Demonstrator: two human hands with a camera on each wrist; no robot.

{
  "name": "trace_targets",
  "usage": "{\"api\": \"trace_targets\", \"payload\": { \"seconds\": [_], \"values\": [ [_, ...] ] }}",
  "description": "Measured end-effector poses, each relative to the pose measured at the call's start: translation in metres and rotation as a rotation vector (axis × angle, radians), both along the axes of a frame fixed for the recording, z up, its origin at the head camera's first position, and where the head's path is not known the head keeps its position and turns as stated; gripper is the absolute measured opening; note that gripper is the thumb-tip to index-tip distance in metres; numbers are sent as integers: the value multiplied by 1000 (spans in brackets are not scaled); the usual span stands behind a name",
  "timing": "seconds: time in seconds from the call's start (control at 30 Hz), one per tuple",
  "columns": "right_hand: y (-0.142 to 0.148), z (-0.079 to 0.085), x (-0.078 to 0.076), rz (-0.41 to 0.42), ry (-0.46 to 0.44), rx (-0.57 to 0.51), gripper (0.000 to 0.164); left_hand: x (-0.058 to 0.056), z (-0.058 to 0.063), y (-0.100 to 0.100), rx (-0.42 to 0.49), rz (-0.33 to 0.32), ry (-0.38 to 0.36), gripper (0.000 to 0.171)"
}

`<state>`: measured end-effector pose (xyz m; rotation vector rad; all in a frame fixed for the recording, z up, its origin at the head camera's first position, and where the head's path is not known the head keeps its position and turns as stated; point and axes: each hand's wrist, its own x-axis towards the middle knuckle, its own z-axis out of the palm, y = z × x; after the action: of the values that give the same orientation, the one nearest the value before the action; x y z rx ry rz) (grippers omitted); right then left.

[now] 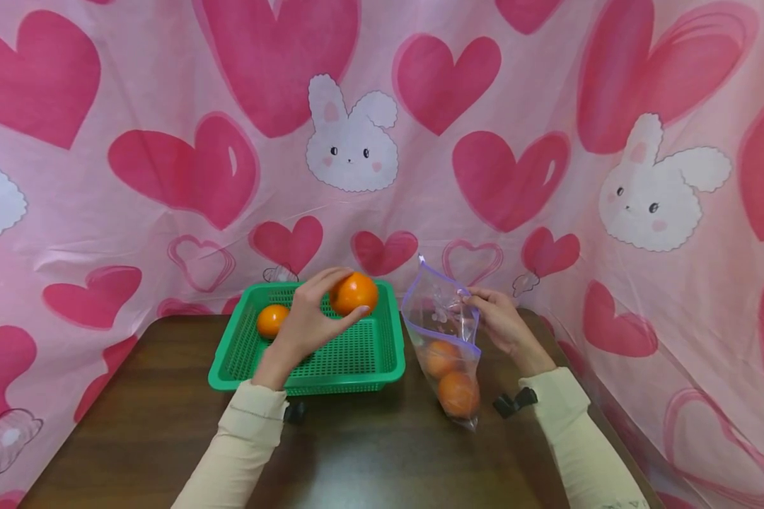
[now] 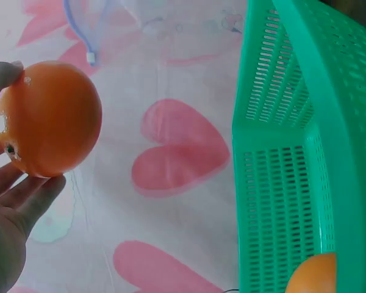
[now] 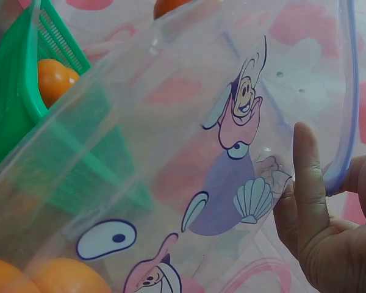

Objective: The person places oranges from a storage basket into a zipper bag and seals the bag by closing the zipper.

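Observation:
My left hand (image 1: 308,322) grips an orange (image 1: 359,294) between thumb and fingers, held up over the back right of a green basket (image 1: 395,353). In the left wrist view the held orange (image 2: 52,119) shows its small dark stem spot. A clear zip bag (image 1: 442,311) with a purple-edged mouth hangs from my right hand (image 1: 501,322), whose thumb and fingers pinch its rim. The bag's mouth gapes, and two oranges (image 1: 458,394) are stacked in its lower part. Cartoon prints on the bag (image 3: 222,195) show in the right wrist view.
An orange (image 1: 272,321) lies in the basket's left part, partly behind my left hand; the right wrist view shows two overlapping round oranges (image 3: 55,79) there. The brown wooden table (image 1: 356,452) ends at a pink curtain (image 1: 420,198) printed with hearts and rabbits.

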<state>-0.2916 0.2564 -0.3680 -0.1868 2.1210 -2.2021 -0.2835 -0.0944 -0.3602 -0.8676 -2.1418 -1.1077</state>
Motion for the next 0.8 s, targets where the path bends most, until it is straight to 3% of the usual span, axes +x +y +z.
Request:
{"api": "trace_targets", "payload": {
  "seconds": [0.27,0.8],
  "values": [
    [-4,-1,-3,17,18,22,33,1,5,8,-7,-32,37,59],
    [-11,-3,-8,42,18,-31,33,2,18,30,4,-107,77,60]
  ]
}}
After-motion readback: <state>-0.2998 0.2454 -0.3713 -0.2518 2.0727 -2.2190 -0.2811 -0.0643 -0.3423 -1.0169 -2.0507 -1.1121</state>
